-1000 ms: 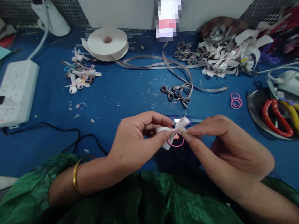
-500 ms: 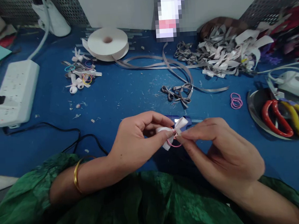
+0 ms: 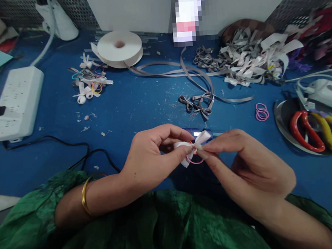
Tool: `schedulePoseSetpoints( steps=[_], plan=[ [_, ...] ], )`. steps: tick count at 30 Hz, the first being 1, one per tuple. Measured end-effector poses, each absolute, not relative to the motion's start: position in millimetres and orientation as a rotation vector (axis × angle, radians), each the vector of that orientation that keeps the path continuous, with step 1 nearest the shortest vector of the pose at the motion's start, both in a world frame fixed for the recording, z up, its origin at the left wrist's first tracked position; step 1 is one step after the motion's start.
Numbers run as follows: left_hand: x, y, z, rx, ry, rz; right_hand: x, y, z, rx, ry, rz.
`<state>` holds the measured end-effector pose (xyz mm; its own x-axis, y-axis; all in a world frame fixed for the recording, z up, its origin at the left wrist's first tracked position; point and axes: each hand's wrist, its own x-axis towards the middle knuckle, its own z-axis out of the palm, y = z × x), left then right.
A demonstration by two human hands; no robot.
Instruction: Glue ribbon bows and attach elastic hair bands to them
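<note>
A white ribbon bow [image 3: 202,137] with a pink elastic band [image 3: 195,162] hangs between my two hands, low in the middle of the view. My left hand [image 3: 153,155] pinches the bow's left part between thumb and fingers. The thumb and index finger of my right hand [image 3: 251,164] are closed on the bow's right side, close to its centre. Behind the fingertips lies a dark blue object [image 3: 208,132], mostly hidden. Small grey bows [image 3: 200,104] rest on the blue table just beyond.
A ribbon spool [image 3: 119,48] stands at the back, its grey ribbon trailing right to a pile of bows [image 3: 249,58]. Pink bands [image 3: 262,112] and red-handled [image 3: 305,131] and yellow-handled tools lie right. A power strip [image 3: 16,102] sits left, with a black cable.
My right hand has shifted very slightly to the right, still at the bow. The bow's upper right loop leans a little further right. My left hand has barely moved.
</note>
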<state>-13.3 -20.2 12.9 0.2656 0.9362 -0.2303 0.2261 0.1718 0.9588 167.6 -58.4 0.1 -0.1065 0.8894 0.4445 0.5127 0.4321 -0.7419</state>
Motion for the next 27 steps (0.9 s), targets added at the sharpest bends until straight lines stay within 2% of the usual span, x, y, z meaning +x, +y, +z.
schedulePoseSetpoints(
  steps=[3, 9, 18, 24, 27],
  plan=[
    [-13.3, -20.8, 13.6, 1.341, 1.214, 0.741, 166.7, -57.7, 1.0, -1.235, -1.796, 0.484],
    [-12.5, -21.1, 15.4, 1.311, 1.227, 0.750, 165.6, -57.0, 4.0, -1.286, -1.476, 0.776],
    [-11.8, -20.7, 15.8, 1.301, 1.225, 0.746, 167.2, -56.3, -0.4, -1.242, -1.819, 0.425],
    [-12.5, -20.2, 15.5, 1.284, 1.215, 0.734, 166.6, -57.8, 2.0, -1.266, -1.557, 0.659],
    [-12.7, -20.5, 15.2, 1.297, 1.216, 0.735, 165.9, -57.8, 1.3, -1.245, -1.602, 0.652]
  ],
)
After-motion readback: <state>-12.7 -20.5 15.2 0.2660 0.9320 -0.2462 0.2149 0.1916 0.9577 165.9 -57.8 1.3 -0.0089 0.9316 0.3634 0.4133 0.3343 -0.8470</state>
